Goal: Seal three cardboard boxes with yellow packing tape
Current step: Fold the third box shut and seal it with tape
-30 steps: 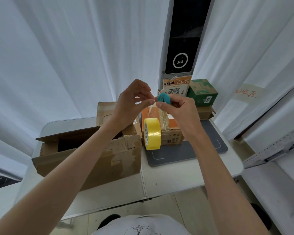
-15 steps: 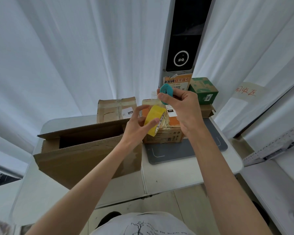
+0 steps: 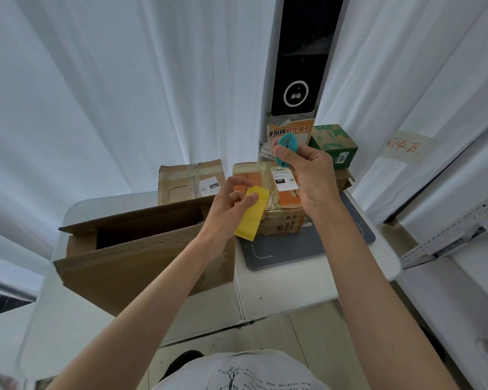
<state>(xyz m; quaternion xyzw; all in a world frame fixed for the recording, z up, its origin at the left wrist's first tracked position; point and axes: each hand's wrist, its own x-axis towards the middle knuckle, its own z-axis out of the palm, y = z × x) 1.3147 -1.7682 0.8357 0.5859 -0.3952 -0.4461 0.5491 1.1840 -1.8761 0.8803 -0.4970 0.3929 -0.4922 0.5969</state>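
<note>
My left hand (image 3: pixel 228 204) grips the yellow tape roll (image 3: pixel 252 213), seen edge-on, above the table between the boxes. My right hand (image 3: pixel 307 175) holds a small teal cutter (image 3: pixel 285 147) raised above and to the right of the roll. A large brown cardboard box (image 3: pixel 141 260) lies at the left with its top flaps open. Behind it stands a smaller taped box (image 3: pixel 186 181) with a white label. An orange-and-brown box (image 3: pixel 279 218) wrapped in clear tape sits on a grey mat (image 3: pixel 307 249).
A green box (image 3: pixel 335 142) rests on another brown box at the back right, beside a tall black kiosk (image 3: pixel 299 60) with an orange notice. White curtains hang all around. The white table's (image 3: pixel 293 288) front edge is near my body; a white counter stands at the right.
My left hand dropped from near my right hand, took hold of the hanging tape roll and tilted it. My right hand lifted the teal cutter slightly up and right.
</note>
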